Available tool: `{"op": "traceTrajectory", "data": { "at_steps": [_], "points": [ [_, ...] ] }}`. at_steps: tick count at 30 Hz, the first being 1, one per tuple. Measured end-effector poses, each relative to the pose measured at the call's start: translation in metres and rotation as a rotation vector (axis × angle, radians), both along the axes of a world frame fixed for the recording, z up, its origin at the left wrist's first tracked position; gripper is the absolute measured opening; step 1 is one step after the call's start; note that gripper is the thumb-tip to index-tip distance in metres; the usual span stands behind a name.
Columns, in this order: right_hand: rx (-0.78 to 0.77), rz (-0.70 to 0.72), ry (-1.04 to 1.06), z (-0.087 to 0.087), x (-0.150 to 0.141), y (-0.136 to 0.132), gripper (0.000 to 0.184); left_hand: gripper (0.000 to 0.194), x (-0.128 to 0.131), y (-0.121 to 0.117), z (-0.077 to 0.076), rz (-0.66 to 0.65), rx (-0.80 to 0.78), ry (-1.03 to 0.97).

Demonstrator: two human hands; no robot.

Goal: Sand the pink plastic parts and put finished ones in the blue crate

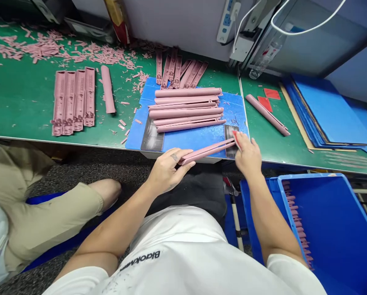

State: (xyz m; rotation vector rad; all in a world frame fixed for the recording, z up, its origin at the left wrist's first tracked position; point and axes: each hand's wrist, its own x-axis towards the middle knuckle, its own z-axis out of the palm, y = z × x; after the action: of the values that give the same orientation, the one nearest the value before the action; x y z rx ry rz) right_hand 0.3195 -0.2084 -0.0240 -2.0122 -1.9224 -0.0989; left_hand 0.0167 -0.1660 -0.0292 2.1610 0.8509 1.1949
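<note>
My left hand grips the near left end of a pink hair straightener housing, held tilted up to the right above the table's front edge. At its right end, my right hand pinches a small red pad against the tip, where the two long halves stand slightly apart. Just beyond lies a stack of similar pink housings on a blue sheet. Dark tape patches mark the sheet near both hands.
Open pink shells lie in a row at left, near heaps of pink scraps. One housing and red pads lie at right, beside blue boards. A blue crate with pink pieces stands low right; a seated person's leg is left.
</note>
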Motion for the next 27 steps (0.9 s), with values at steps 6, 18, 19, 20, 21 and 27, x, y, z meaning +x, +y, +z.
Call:
{"op": "traceTrajectory", "data": {
  "at_steps": [6, 18, 19, 20, 21, 27],
  "points": [
    [0.076, 0.177, 0.003, -0.005, -0.002, -0.006, 0.077, 0.03, 0.0, 0.004, 0.003, 0.001, -0.044, 0.024],
    [0.071, 0.008, -0.065, -0.02, 0.021, 0.029, 0.074, 0.045, -0.009, 0.037, -0.016, 0.108, -0.183, 0.108],
    [0.07, -0.022, -0.047, -0.019, 0.015, 0.031, 0.073, 0.046, -0.009, 0.035, -0.016, 0.08, -0.175, 0.089],
    [0.082, -0.026, -0.03, -0.016, 0.005, 0.031, 0.073, 0.045, -0.009, 0.032, -0.014, 0.06, -0.163, 0.066],
    [0.106, 0.007, -0.014, -0.013, -0.009, 0.029, 0.073, 0.042, -0.008, 0.029, -0.012, 0.054, -0.154, 0.041],
    [0.164, 0.418, 0.074, 0.003, -0.07, 0.006, 0.078, 0.034, 0.001, 0.01, -0.003, 0.083, -0.229, -0.046]
  ]
}}
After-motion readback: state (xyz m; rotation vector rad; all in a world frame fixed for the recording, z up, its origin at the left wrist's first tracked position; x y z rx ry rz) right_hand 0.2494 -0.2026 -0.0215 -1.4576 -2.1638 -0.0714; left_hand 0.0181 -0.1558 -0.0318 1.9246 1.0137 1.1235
